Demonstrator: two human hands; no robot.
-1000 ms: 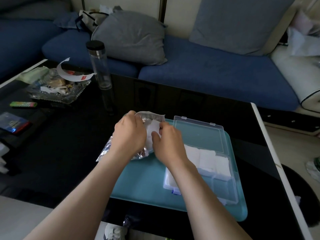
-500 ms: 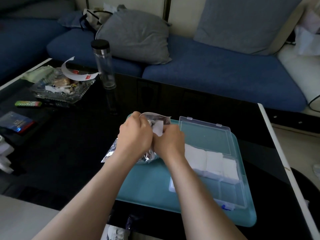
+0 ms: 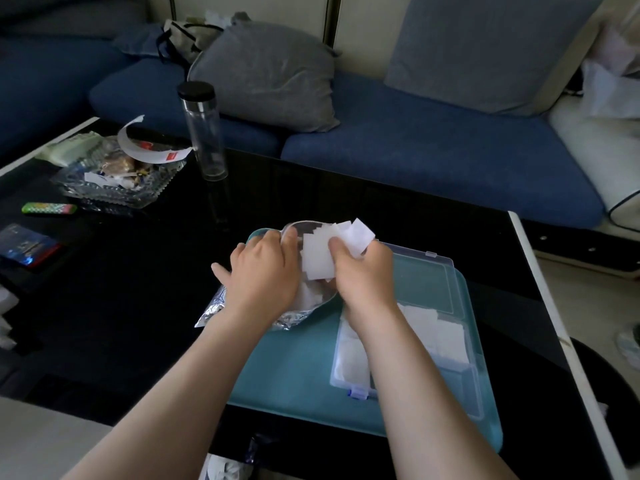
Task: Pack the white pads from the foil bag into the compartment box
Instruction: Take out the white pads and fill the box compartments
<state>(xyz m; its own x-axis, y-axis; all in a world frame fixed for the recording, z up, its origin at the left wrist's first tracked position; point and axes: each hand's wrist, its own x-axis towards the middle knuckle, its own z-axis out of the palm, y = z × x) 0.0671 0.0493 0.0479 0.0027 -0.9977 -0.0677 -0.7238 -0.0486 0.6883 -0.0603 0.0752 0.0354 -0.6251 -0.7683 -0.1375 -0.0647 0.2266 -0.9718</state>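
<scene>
At the open mouth of the foil bag (image 3: pixel 287 320), a fanned stack of white pads (image 3: pixel 320 258) sticks up, clasped between the thumb and curled fingers of the right hand (image 3: pixel 362 275). The left hand (image 3: pixel 263 275) grips the bag's rim at the left edge of the teal tray (image 3: pixel 287 372). Just right of the bag, on that tray, the compartment box (image 3: pixel 346 384) lies with its lid open and pads in several compartments. Tray and bag rest on a black table (image 3: pixel 131 306); a clear bottle (image 3: pixel 204 133) and a glass dish (image 3: pixel 114 188) stand well apart, far left.
</scene>
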